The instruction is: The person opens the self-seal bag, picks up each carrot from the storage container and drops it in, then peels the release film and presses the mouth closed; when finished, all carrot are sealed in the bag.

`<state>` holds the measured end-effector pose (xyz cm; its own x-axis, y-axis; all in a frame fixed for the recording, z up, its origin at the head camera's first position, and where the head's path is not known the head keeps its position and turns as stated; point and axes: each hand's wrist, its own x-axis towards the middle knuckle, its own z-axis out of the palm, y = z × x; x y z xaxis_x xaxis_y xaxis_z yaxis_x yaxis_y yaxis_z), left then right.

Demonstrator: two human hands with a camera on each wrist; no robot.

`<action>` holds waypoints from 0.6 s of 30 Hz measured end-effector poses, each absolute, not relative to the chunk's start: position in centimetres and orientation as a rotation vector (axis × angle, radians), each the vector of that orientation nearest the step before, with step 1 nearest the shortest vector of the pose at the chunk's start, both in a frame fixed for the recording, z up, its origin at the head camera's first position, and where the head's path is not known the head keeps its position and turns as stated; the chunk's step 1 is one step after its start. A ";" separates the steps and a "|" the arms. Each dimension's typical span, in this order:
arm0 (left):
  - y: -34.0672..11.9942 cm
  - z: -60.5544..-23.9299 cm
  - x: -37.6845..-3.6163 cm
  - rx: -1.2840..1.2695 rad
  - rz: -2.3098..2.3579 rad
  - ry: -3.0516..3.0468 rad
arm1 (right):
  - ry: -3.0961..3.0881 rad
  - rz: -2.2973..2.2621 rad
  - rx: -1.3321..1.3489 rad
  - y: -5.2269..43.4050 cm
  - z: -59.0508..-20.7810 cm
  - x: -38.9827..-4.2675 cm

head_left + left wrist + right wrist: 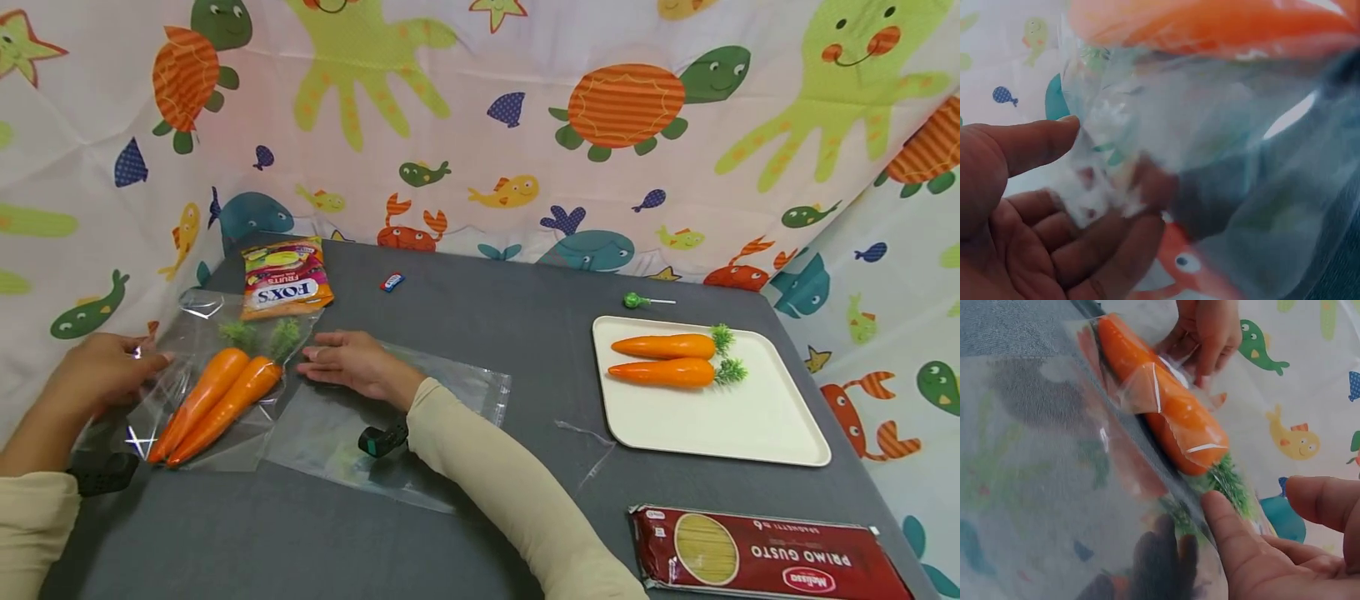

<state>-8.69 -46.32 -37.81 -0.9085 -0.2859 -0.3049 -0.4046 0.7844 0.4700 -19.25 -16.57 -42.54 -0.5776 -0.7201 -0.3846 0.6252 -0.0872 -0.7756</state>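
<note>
1. Carrots (217, 400), two of them side by side, lie inside a clear plastic bag (187, 379) near the left edge of the desk (465, 333), tips toward the near edge and green tops toward the far edge.
2. Left hand (101, 371) pinches the bag's left edge; the left wrist view shows the thumb (1035, 144) above the film and the fingers (1104, 250) curled beneath it.
3. Right hand (352, 362) lies flat with fingers straight, fingertips just beside the carrot greens at the bag's right side, resting on a second clear bag (390, 433) spread on the desk.
4. A Fox's candy packet (285, 277) sits at the far left corner, its lower end touching the carrot bag.
5. A small wrapped sweet (392, 282) lies near the far edge, and a green lollipop (637, 300) lies farther right.
6. A white tray (750, 425) toward the right edge holds two more carrots (667, 358).
7. A red spaghetti packet (772, 554) lies at the near right corner.
</note>
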 end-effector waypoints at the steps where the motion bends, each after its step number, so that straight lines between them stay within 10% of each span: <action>1: -46.0 -37.7 -8.6 -0.542 0.724 2.814 | 1.230 -1.808 -0.130 -16.3 -42.5 -19.3; 10: -40.7 -34.8 -8.1 -0.522 0.343 3.055 | 1.285 -1.744 -0.298 -12.2 -41.3 -20.2; 18: -30.5 -35.0 -9.1 0.343 0.442 2.928 | 1.387 -1.734 -0.434 -8.0 -39.1 -21.1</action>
<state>-9.11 -30.47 -35.03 -0.9608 0.2486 -0.1228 0.2012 0.9299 0.3080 -21.14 -8.04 -39.05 -0.5777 -0.7828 -0.2310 0.3974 -0.0225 -0.9174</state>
